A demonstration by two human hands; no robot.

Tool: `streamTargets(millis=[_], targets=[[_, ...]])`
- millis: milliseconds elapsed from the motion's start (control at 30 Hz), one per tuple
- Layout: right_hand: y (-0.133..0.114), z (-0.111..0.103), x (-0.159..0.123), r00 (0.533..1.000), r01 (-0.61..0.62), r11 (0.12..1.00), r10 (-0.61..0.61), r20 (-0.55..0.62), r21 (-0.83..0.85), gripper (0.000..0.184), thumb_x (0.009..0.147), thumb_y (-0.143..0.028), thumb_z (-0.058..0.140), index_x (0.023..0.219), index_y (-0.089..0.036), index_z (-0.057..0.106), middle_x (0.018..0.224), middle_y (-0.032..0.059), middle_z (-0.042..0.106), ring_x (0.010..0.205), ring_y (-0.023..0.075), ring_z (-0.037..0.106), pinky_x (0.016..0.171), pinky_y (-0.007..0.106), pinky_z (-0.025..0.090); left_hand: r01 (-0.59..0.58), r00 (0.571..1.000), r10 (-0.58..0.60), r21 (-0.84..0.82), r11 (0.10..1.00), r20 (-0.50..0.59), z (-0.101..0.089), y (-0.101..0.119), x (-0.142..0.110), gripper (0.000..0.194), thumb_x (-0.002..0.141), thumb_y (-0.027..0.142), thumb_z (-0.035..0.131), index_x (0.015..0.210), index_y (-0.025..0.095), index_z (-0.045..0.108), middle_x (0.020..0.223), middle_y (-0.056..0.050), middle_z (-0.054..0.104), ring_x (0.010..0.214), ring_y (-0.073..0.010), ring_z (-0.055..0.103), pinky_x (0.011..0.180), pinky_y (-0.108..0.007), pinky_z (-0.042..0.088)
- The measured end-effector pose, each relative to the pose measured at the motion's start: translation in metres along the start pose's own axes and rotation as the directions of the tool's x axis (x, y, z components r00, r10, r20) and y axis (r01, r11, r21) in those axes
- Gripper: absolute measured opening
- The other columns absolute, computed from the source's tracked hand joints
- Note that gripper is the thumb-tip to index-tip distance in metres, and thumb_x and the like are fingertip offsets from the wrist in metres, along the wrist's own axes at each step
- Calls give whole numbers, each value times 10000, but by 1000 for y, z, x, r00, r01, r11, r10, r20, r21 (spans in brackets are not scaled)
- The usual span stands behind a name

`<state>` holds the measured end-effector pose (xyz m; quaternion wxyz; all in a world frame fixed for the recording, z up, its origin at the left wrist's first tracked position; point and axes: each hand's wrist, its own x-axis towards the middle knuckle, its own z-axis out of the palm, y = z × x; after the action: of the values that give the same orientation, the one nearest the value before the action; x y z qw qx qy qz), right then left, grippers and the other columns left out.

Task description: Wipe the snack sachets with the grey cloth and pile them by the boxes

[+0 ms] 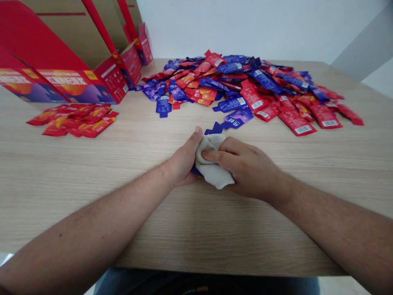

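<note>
Over the table's middle, my left hand (187,159) is closed on a dark blue sachet (195,169), its thumb up. Most of that sachet is hidden; an edge shows beside my palm. A pale grey cloth (215,174) lies against the sachet, pinched and pressed by my right hand (245,166), whose index finger points into a fold. Just beyond the cloth, a blue sachet (238,118) with a purple design lies at the near edge of a large heap of red and blue sachets (227,82).
Red-and-purple cardboard boxes (76,84) stand open at the back left. In front of them lies a small pile of red-orange sachets (78,119). A white wall (245,24) borders the far side of the wood-grain table (92,159).
</note>
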<state>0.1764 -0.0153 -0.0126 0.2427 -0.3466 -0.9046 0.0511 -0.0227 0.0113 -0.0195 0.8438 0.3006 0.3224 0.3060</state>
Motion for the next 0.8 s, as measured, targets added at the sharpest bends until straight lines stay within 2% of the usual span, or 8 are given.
streamTargets(millis=[167, 233, 333, 400, 533, 700, 800], targets=[[12, 0, 2, 975, -181, 981, 170, -142, -69, 513, 854, -253, 761, 1360, -173, 757, 1100, 137, 742, 1002, 313, 698, 853, 437, 591, 77, 995, -80, 49, 996, 55, -1, 3, -2, 834, 1078, 776, 165, 1182, 163, 722, 815, -101, 765, 565, -263, 744, 481, -359, 592], [11, 0, 2, 983, -137, 990, 131, -127, -38, 517, 847, -281, 785, 1352, -172, 760, 1085, 133, 739, 987, 308, 697, 832, 425, 594, 59, 997, -61, 47, 997, 57, -2, 2, -2, 833, 1079, 776, 186, 1194, 151, 725, 805, -107, 765, 561, -256, 738, 492, -353, 594], [5, 1, 0, 1000, -23, 999, 24, -21, 34, 508, 880, -379, 809, 1364, -238, 753, 1121, 108, 732, 1001, 294, 699, 825, 404, 599, 2, 999, -3, 24, 1000, 47, -2, -1, -1, 827, 1080, 777, 256, 1268, 128, 731, 824, -129, 781, 584, -236, 737, 535, -323, 593], [7, 2, 0, 998, -50, 999, 51, -24, 20, 506, 884, -368, 805, 1373, -255, 747, 1151, 111, 737, 1026, 302, 706, 858, 425, 604, 10, 998, -12, 28, 1000, 54, -3, -1, 0, 841, 1071, 794, 255, 1252, 129, 738, 825, -131, 779, 587, -240, 738, 534, -328, 594], [18, 2, 2, 968, -198, 979, 187, -166, -51, 489, 855, -243, 761, 1342, -208, 757, 1098, 125, 766, 1015, 314, 710, 859, 441, 601, 62, 994, -66, 51, 997, 84, -6, 2, -1, 845, 1046, 834, 243, 1132, 149, 732, 827, -118, 763, 596, -266, 756, 519, -368, 611], [12, 2, 1, 997, -42, 999, 42, -60, 11, 554, 852, -386, 818, 1377, -225, 740, 1135, 112, 745, 1017, 299, 704, 846, 410, 601, 0, 996, -7, 82, 997, 83, -4, 0, -2, 819, 1083, 772, 212, 1219, 148, 726, 803, -119, 763, 580, -245, 730, 490, -330, 588], [16, 2, 1, 988, -114, 993, 110, -113, -29, 522, 863, -331, 778, 1373, -229, 743, 1153, 118, 758, 1036, 310, 704, 878, 438, 597, 34, 997, -39, 74, 997, 69, -4, 1, -3, 816, 1066, 799, 248, 1161, 146, 728, 829, -122, 768, 593, -250, 746, 513, -345, 607]])
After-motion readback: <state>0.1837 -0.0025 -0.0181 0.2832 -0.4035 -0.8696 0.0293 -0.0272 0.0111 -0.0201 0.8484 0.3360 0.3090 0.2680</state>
